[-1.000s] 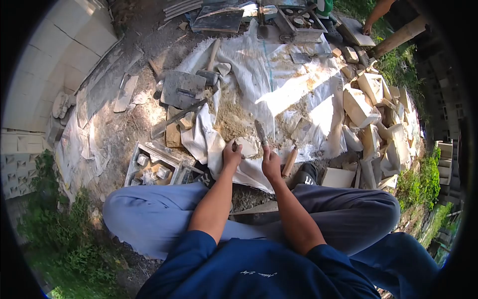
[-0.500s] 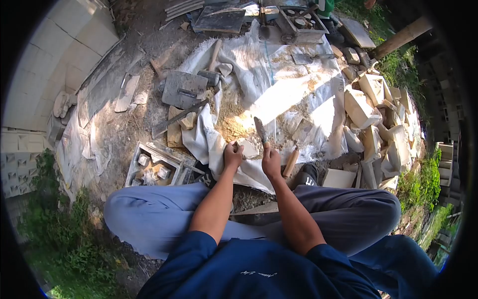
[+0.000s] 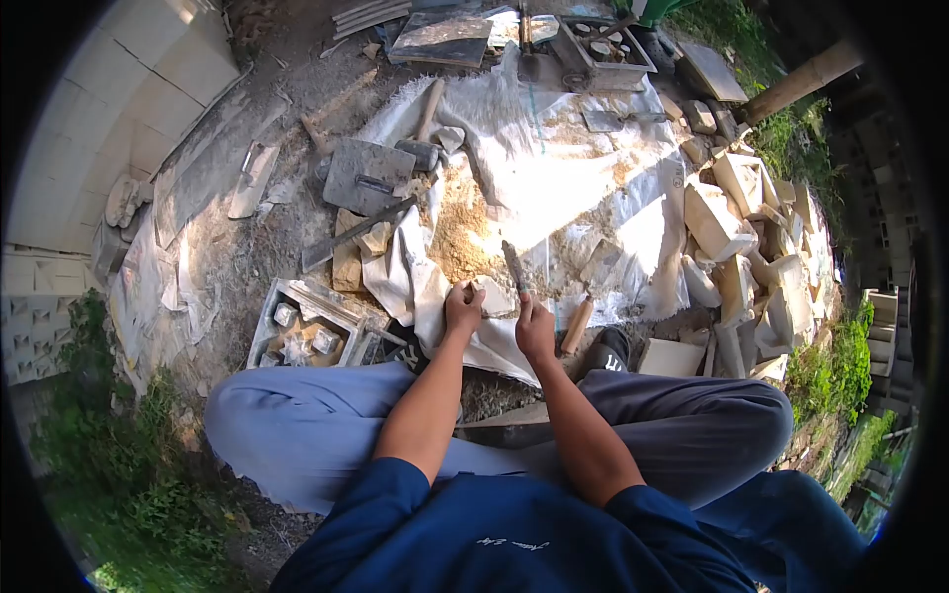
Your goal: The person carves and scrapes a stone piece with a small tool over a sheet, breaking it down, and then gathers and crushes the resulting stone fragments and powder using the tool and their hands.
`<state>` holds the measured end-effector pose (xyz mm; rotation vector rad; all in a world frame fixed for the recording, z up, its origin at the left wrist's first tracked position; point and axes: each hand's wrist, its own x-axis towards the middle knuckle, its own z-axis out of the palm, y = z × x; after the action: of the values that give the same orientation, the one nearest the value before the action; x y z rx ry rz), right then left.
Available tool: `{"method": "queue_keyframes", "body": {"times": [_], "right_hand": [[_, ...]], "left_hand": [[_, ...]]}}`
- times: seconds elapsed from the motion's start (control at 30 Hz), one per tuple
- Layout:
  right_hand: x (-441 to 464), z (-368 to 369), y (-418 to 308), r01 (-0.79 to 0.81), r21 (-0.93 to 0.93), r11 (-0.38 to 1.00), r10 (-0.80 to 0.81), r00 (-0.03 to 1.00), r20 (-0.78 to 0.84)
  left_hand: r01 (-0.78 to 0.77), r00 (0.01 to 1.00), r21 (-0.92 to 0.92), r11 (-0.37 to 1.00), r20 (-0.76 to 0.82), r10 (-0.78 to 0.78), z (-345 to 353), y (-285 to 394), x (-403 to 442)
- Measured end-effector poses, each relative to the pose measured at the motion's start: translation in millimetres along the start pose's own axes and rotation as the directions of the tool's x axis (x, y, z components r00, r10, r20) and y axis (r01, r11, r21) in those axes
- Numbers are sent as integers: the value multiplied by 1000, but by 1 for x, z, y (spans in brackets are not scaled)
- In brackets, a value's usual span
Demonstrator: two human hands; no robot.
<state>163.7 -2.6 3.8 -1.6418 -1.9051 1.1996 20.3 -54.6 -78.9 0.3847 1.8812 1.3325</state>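
Note:
My right hand (image 3: 536, 328) is wrapped round the handle of a narrow, flat-bladed tool like a knife (image 3: 513, 265), its blade pointing away from me. Closed at the left edge of a pale stone piece (image 3: 497, 297) is my left hand (image 3: 463, 308); its fingertips are partly hidden. The stone lies between my two hands, over a white sheet (image 3: 494, 351). Just beyond is a heap of yellowish sand or crumbs (image 3: 463, 242). Beside my right hand lies a wooden handle (image 3: 578, 326), apart from it.
Pale stone blocks (image 3: 720, 219) are piled at the right. At the left are a wooden box with stone pieces (image 3: 265, 341), a flat metal plate with a handle (image 3: 368, 178) and a hammer (image 3: 420, 148). Another toolbox (image 3: 603, 69) stands at the back, near a person's green garment (image 3: 657, 10).
My right hand and the bladed tool have shifted slightly left and toward me. My left hand has stayed almost in place beside the stone.

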Motion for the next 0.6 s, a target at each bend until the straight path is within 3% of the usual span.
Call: {"method": "queue_keyframes", "body": {"times": [0.03, 0.1, 0.13, 0.17, 0.23, 0.3, 0.37, 0.43, 0.47, 0.53, 0.6], "right_hand": [[-3, 8, 19, 3, 3, 1000, -3, 1000, -5], [-3, 17, 45, -140, -241, 960, 153, 987, 38], [-1, 15, 48, -157, -258, 953, 178, 982, 58], [1, 18, 51, -162, -254, 954, 182, 982, 56], [1, 4, 35, -199, -74, 977, 203, 978, 54], [-2, -9, 21, -202, -47, 978, 205, 975, 82], [-8, -15, 15, -132, 70, 989, 139, 984, -111], [-14, -15, 26, -187, 59, 981, 193, 976, -104], [-15, -10, 35, -311, -6, 950, 308, 945, -106], [-19, -5, 41, -535, -78, 841, 533, 845, -50], [-18, 6, 46, -512, -68, 856, 511, 859, -33]], "left_hand": [[16, 1000, 17, 1000, -5, -16, 0, 1, -2], [27, 1000, 35, 999, -8, -27, 0, 1, -1], [27, 1000, 36, 999, -3, -27, -1, -1, 1], [31, 1000, 38, 999, 3, -31, -2, -5, 1], [39, 999, 56, 998, -9, -39, -1, 3, -6], [80, 997, -30, 996, 6, -80, 1, -4, 0], [84, 996, -71, 994, 38, -81, 1, -14, 3], [193, 981, -85, 978, 37, -190, 1, 10, -5], [143, 990, 28, 989, 5, -144, 0, 21, -10], [101, 995, 32, 994, -6, -100, 1, 11, -8], [50, 999, 56, 997, -16, -49, -2, 4, -9]]}}
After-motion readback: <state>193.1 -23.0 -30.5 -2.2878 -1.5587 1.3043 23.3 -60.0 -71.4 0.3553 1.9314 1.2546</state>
